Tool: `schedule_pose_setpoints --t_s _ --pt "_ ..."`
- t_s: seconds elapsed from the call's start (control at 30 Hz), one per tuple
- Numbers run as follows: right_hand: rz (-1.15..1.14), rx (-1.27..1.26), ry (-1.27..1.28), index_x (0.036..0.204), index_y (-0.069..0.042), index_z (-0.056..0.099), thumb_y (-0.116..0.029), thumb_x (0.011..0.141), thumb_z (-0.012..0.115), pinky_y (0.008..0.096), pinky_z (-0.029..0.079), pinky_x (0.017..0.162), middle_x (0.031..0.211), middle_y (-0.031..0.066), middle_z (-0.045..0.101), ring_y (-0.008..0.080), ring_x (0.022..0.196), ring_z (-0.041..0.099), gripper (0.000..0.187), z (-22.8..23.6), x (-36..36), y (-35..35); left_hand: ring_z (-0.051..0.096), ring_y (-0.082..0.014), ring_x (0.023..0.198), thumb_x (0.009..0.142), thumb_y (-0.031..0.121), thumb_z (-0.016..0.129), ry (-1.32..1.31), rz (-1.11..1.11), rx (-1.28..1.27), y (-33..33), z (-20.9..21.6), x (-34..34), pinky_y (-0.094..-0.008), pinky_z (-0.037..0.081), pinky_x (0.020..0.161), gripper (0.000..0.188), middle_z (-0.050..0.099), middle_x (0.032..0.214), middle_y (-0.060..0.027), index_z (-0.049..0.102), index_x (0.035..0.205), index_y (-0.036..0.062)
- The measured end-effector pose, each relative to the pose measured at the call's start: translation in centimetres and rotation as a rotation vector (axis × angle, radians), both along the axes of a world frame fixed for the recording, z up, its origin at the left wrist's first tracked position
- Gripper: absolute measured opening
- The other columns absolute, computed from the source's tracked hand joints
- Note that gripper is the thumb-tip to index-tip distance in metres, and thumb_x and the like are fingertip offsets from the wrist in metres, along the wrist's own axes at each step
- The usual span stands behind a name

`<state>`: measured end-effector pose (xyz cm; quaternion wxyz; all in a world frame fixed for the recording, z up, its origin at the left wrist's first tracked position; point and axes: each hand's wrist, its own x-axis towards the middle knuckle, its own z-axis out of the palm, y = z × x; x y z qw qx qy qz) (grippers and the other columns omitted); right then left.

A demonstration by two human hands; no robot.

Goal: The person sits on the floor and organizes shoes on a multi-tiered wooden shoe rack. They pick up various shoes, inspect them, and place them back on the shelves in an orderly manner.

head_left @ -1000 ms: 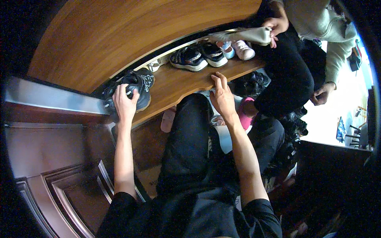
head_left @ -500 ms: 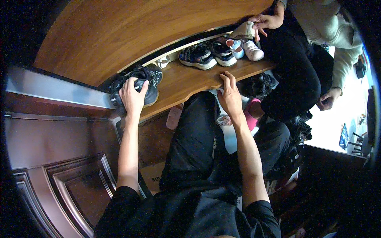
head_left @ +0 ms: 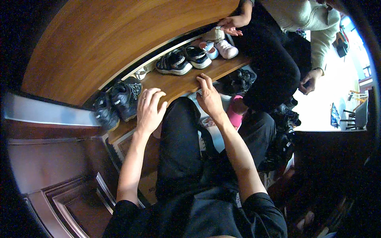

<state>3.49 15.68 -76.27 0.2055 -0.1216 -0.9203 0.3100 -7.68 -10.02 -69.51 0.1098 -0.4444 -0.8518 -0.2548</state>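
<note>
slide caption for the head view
Empty left hand beside black sneakers, right hand at front edge of wooden shoe shelf

The left hand, loosely spread, is just beside black shoes on a wooden shelf — the right hand is at the shelf's front edge, near white-soled dark sneakers. Another person's hand is by a beige shoe.

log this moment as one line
left hand: empty, beside black lace-up sneakers | right hand: empty, at wooden shelf edge | other person's hand: at beige shoe
</note>
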Motion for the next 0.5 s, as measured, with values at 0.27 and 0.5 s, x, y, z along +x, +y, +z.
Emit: schedule_pose_setpoints --t_s 0.27,0.5 --pt "-0.05 -0.005 0.013 0.14 -0.011 0.072 0.0 0.092 0.066 0.0496 0.064 0.101 0.146 0.0122 0.072 0.0405 0.123 0.074 0.05 1.1 -0.1 1.6 0.059 -0.0375 0.141 0.097 0.037 0.087 -0.193 -0.074 -0.196 -0.3 -3.7 -2.2 -0.0519 0.049 0.119 0.068 0.063 0.151 -0.0153 0.059 0.152 0.0088" --pt "-0.002 0.391 0.087 0.144 -0.018 0.069 -0.016 0.093 0.075 0.0527 0.057 0.109 0.147 0.0152 0.063 0.0408 0.14 0.056 0.052 5.1 -6.9 4.3 0.06 -0.0362 0.14 0.093 0.023 0.088 -0.141 -0.032 -0.197 0.0 -3.9 -1.6 -0.051 0.05 0.119 0.064 0.063 0.148 -0.0129 0.062 0.149 0.0093"
